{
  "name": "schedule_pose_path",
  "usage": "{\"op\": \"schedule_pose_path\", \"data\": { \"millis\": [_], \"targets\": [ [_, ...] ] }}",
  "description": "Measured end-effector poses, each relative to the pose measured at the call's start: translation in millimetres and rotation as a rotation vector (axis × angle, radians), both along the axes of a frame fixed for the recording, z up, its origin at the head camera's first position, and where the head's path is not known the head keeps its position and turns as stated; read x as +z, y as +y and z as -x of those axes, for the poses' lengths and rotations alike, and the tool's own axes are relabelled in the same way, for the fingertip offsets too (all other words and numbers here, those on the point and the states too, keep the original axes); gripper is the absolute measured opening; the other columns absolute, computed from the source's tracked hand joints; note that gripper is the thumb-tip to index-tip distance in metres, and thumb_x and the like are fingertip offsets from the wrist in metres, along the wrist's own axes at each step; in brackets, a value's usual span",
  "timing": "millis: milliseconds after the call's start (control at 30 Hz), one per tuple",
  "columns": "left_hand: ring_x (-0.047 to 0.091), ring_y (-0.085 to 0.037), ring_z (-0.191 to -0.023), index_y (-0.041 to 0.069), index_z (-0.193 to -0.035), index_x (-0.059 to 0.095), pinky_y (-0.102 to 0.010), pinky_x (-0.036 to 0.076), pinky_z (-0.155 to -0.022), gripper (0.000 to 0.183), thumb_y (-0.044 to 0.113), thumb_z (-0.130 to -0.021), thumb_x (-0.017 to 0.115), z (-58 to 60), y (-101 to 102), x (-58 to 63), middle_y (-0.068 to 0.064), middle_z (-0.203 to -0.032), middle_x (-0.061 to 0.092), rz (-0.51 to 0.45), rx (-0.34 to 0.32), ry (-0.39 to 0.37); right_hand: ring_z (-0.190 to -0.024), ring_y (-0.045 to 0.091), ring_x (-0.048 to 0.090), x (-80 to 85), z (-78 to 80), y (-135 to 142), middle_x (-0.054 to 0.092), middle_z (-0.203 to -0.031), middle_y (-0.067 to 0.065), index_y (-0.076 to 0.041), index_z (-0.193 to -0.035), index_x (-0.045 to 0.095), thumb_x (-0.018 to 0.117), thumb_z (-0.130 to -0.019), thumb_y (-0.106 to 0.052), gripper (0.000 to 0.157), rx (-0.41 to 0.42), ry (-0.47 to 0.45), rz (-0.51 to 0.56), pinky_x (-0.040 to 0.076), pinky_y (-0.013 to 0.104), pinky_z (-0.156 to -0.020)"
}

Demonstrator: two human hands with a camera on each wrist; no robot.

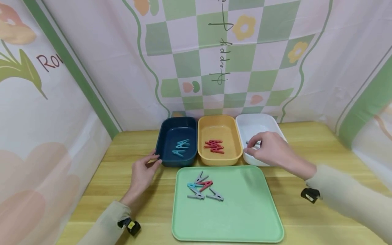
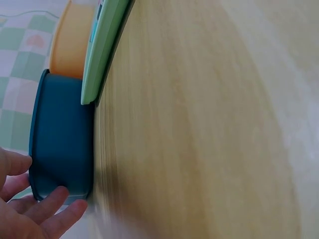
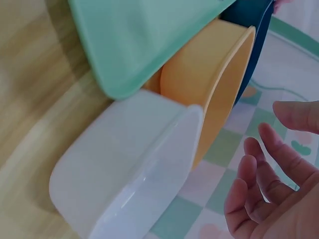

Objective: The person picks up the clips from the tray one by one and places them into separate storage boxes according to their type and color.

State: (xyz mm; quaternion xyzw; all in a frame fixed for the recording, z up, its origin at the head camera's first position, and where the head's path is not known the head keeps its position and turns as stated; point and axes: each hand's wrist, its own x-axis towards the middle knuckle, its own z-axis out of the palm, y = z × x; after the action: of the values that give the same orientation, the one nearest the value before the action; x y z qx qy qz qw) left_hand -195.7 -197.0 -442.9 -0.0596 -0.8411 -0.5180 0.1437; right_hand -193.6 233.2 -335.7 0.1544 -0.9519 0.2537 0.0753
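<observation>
My left hand rests its fingertips against the near left corner of the dark blue bin, fingers loosely bent. Several teal clothespins lie in that bin. Over the white bin hovers my right hand; the right wrist view shows its thumb and fingers apart with nothing between them. Grey clothespins in the white bin are mostly hidden behind this hand. Red clothespins lie in the yellow bin. On the green tray are grey clothespins, a red clothespin and a teal clothespin.
The three bins stand side by side on the wooden table, with the tray right in front of them. A printed curtain hangs close behind the bins, and cloth also closes off the left and right sides.
</observation>
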Motion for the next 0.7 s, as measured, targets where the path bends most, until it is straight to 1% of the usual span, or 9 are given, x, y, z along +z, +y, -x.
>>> {"op": "schedule_pose_path", "data": {
  "millis": [100,233,367,567,700],
  "targets": [
    [0.071,-0.035,-0.115,-0.007,-0.12,0.074,-0.029,0.062,-0.087,0.025,0.001,-0.096,0.076,0.0,0,-0.2,-0.018,-0.145,0.061,-0.001,0.006,0.002,-0.062,0.016,0.052,-2.6,-8.8,-5,0.073,-0.086,-0.002,-0.021,-0.078,0.077,0.081,-0.088,-0.027,0.013,0.006,0.003,0.005,0.043,0.033,-0.057],
    [0.072,-0.034,-0.114,-0.007,-0.12,0.074,-0.03,0.062,-0.086,0.025,0.0,-0.096,0.076,-0.1,0,-0.4,-0.019,-0.144,0.062,0.004,0.01,0.008,-0.059,0.015,0.051,-8.0,-20.5,-11,0.066,-0.077,-0.006,-0.022,-0.077,0.075,0.083,-0.088,-0.027,0.014,0.024,-0.018,0.019,0.042,0.032,-0.053],
    [0.071,-0.034,-0.115,-0.007,-0.119,0.074,-0.03,0.062,-0.087,0.024,0.001,-0.096,0.076,0.3,0,-0.7,-0.018,-0.145,0.062,0.004,0.006,0.01,-0.059,0.014,0.05,-15.1,-30.4,-14,0.063,-0.072,-0.009,-0.023,-0.078,0.074,0.085,-0.088,-0.028,0.015,0.027,-0.034,-0.002,0.041,0.031,-0.052],
    [0.07,-0.035,-0.116,-0.007,-0.119,0.074,-0.029,0.062,-0.087,0.024,0.0,-0.096,0.076,1.0,0,-0.8,-0.018,-0.145,0.061,-0.009,0.002,0.008,-0.063,0.012,0.051,-27.2,-43.7,-13,0.064,-0.073,-0.011,-0.025,-0.077,0.072,0.088,-0.084,-0.029,0.017,0.022,-0.048,-0.055,0.042,0.031,-0.053],
    [0.07,-0.034,-0.117,-0.007,-0.12,0.074,-0.03,0.062,-0.088,0.024,0.001,-0.097,0.076,1.0,0,0.0,-0.017,-0.146,0.061,-0.004,0.005,-0.001,-0.068,0.011,0.055,-32.9,-50.5,-12,0.066,-0.078,-0.012,-0.027,-0.078,0.073,0.088,-0.083,-0.029,0.016,0.032,-0.043,-0.071,0.045,0.031,-0.055]
  ]
}}
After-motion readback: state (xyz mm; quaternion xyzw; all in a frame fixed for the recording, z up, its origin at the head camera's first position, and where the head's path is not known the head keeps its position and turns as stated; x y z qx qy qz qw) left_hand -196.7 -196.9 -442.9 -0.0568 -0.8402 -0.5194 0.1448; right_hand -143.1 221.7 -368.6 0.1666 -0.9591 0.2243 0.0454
